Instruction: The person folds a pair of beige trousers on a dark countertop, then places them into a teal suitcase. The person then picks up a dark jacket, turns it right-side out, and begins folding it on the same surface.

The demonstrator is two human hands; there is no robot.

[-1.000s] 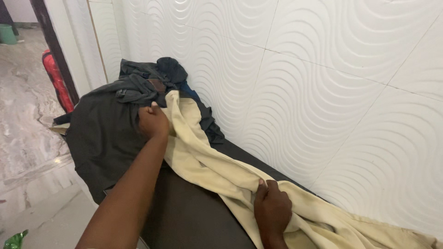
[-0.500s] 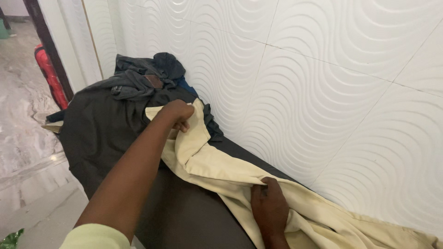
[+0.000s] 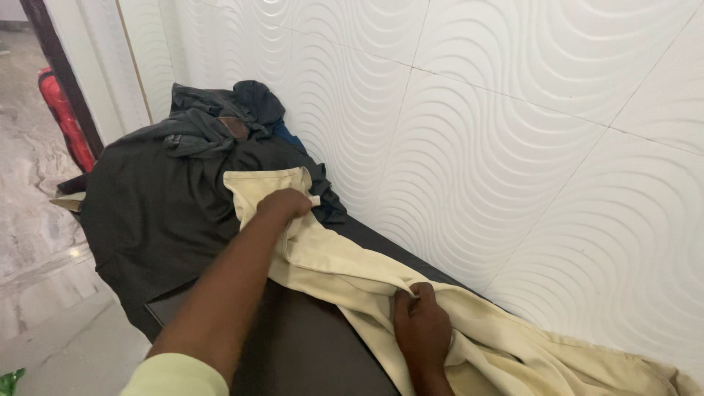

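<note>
Cream-coloured trousers (image 3: 345,271) lay stretched along a dark bench (image 3: 308,352) against the white wave-patterned wall tiles (image 3: 513,132). Long axis ran from far left to near right, following the wall. Left hand (image 3: 284,205) was at the far end, fingers closed on the waistband edge. Right hand (image 3: 422,330) was nearer the camera at mid-length, fingers pinching a fold of the fabric. Both hands were in contact with the cloth, so the span between them lay along the axis. Beyond the left hand sat a pile of dark clothes (image 3: 198,154). Red cylinder (image 3: 66,117) stood on the marble floor (image 3: 29,220), well apart.
</note>
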